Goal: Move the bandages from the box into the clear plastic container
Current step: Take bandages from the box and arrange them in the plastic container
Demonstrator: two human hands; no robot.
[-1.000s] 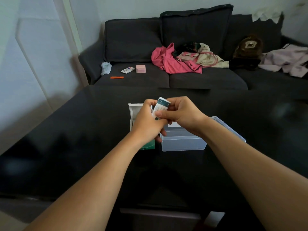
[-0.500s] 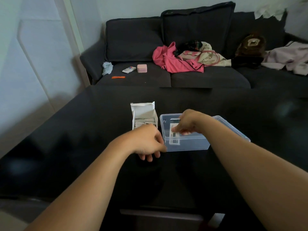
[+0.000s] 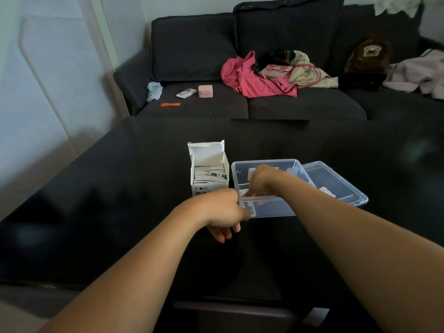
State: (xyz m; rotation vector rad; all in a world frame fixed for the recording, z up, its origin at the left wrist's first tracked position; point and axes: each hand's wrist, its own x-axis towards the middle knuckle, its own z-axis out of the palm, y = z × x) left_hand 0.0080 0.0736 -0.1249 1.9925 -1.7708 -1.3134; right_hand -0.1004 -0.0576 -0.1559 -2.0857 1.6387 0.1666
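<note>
**Right hand down inside the container, left hand at its near corner**

A second ago both hands were raised together over the box, pinching one wrapped bandage between them. Half a second ago they had parted, the right already reaching into the container. Now the right hand [image 3: 263, 180] sits lower inside the clear plastic container [image 3: 276, 210], fingers curled down toward the floor of the tub; whether they are still closed on a bandage I cannot tell, since the wall blurs them. The left hand [image 3: 222, 212] has shifted right and now touches the container's near left corner, fingers loosely bent and apart, holding nothing.

The box [image 3: 209, 169] stands upright on the worktop [image 3: 120, 188], just left of the container, unmoved. It is thin white cardboard with its top flaps folded up, dark print on its front face, and it is packed with bandages [image 3: 210, 175], flat white paper sleeves standing on edge. A few flat bandage wrappers show through the container's frosted, smooth-sided wall at the near left corner.

The container is a shallow rectangle with rounded corners. Its lid [image 3: 336, 182], the same translucent plastic, lies just beside it on the right. The worktop is dark and glossy, catching dull reflections. Behind it stands a dark fabric sofa [image 3: 192, 49] with a crumpled pink garment [image 3: 247, 78].
</note>
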